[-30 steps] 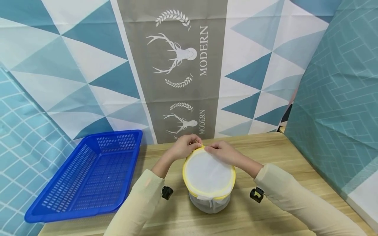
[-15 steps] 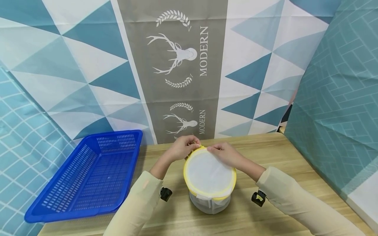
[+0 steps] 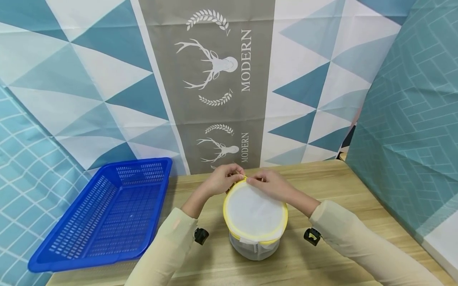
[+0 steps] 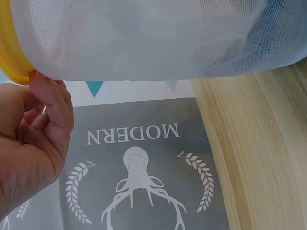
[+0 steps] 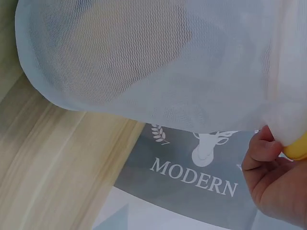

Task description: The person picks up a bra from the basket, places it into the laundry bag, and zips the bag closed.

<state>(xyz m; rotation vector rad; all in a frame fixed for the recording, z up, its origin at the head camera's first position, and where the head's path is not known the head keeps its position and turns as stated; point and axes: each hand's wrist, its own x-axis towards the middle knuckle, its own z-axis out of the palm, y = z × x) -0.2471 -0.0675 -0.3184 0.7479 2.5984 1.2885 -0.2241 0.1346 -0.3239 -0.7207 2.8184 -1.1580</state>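
Observation:
A round mesh laundry bag [image 3: 255, 212] with a white top and yellow trim stands on the table in the head view. My left hand [image 3: 223, 179] pinches the yellow edge at its far side, around a small yellow end. Beside it, my right hand [image 3: 272, 186] grips the same rim between thumb and fingers, the two thumbs nearly meeting. In the left wrist view, the fingers of the left hand [image 4: 36, 129] curl at the yellow trim [image 4: 13, 52]. The right wrist view has the right hand [image 5: 273, 175] pinching white fabric near the yellow trim [image 5: 297, 148].
To the left, a blue plastic basket [image 3: 125, 218] with slotted walls sits partly on the wooden table [image 3: 315, 262]. A patterned cloth [image 3: 222, 99] hangs behind the table's far edge. A teal sheet [image 3: 411, 131] hangs along the right side.
My right hand shifted slightly right along the rim, then came back left toward the left hand. The laundry bag has moved a little to the right. The left hand stays at the edge.

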